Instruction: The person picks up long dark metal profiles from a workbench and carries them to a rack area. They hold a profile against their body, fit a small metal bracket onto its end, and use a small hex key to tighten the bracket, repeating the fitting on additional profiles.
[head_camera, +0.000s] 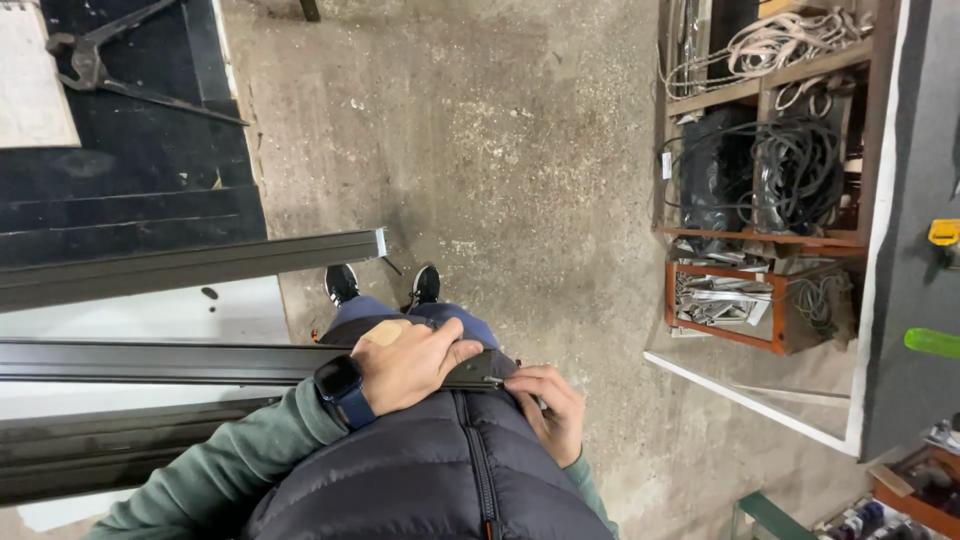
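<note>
— Left hand (410, 365) first: what is it doing?

— Mine lies palm down, fingers closed over the top of the dark metal profile (170, 362), right at its near end, pressing it against my waist. A plaster sits on the back of that hand and a dark watch (338, 382) on the wrist.

— And your right hand (550, 410)?

— It's curled at the very tip of the same profile, fingertips touching the end piece. Whether it truly grips I cannot tell; my jacket (440, 470) hides part of it.

— Where does the profile run?

— From my waist out to my left, across the white desk (150, 315) and off the frame's left edge. A second dark profile (200, 265) lies beyond it, its cut end sticking out past the desk's edge over the concrete floor (480, 150). A third lies nearer me, under my green sleeve.

— Anything else about?

— My shoes (382, 284) show just past the profile. Large pincers (100, 65) rest on a dark surface at the far left. Off to my right, a wooden shelf (770, 160) holds coils of cable.
</note>
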